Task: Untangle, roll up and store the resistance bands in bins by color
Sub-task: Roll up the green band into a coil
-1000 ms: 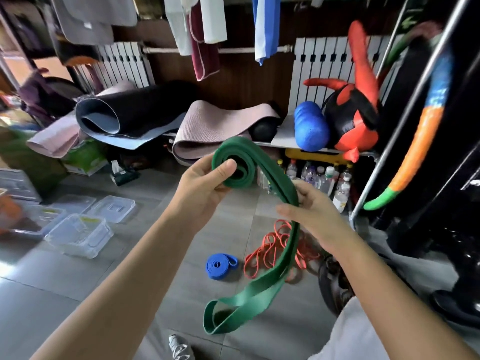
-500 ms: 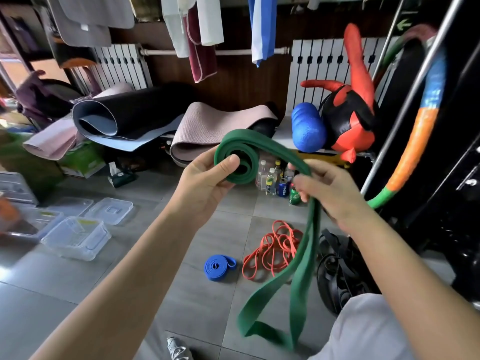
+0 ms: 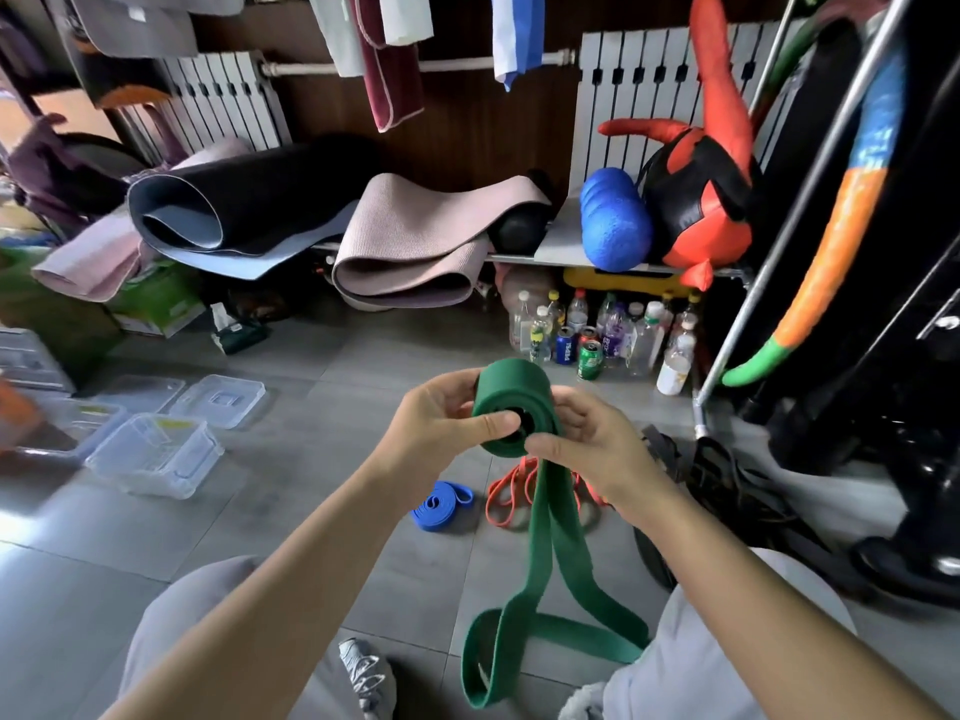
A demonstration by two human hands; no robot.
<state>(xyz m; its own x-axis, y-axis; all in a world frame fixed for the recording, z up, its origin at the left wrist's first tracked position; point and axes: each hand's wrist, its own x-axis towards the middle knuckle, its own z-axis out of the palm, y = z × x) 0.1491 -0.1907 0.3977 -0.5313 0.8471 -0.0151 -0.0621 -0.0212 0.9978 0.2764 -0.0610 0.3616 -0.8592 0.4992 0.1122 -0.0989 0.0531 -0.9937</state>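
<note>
view: head
green band [image 3: 511,394]: part-rolled; the coil is held in the air over the floor [image 3: 322,501], and the tail hangs straight down to a loop between the knees
left hand [image 3: 434,426]: clamped on the coil's left side, thumb at the core
right hand [image 3: 597,446]: curled round the right side, where the tail leaves
key relation: coil axis runs toward the camera, tail's long axis is vertical, and the right hand is nearer the tail
likely next: wind the tail up
clear bin [image 3: 156,454]: on the floor, far left, well apart from the hands; contents too blurred to tell
blue band [image 3: 441,504]: coiled on the floor, orange band [image 3: 506,491] tangled beside it
</note>
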